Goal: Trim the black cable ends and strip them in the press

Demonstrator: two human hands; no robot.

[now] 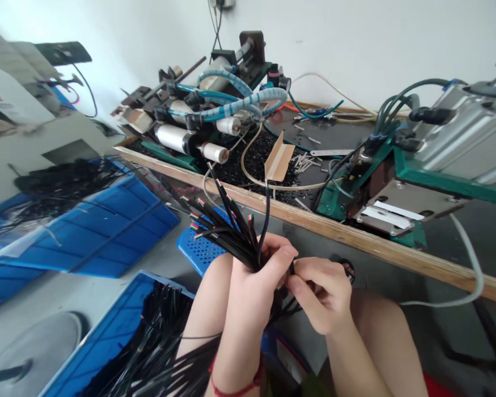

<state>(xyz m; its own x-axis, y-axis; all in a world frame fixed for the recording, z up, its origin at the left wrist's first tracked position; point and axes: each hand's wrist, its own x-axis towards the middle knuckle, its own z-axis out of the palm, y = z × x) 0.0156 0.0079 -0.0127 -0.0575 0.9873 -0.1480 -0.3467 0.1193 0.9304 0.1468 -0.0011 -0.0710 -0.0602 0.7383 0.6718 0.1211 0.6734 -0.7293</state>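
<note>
A bundle of black cables [235, 240] is gripped in my left hand [260, 275], fanned out up and to the left. Red, white and green wire tips show at their ends. One cable [266, 215] stands apart from the fan, pointing nearly straight up. Close beside the left thumb, my right hand [324, 286] pinches a short dark piece of cable [291, 268] between thumb and fingers. How far that piece runs behind the hands is hidden. More of the bundle's lower ends hang beneath my hands, over my lap.
Ahead runs a workbench with a wooden edge [306, 220], a machine with blue hoses [231, 105] and a pneumatic press [397, 204]. A folded cardboard piece [279, 160] lies among black scraps. Blue crates [119, 325] of black cables stand left; a blue perforated stool [194, 251] is near my knee.
</note>
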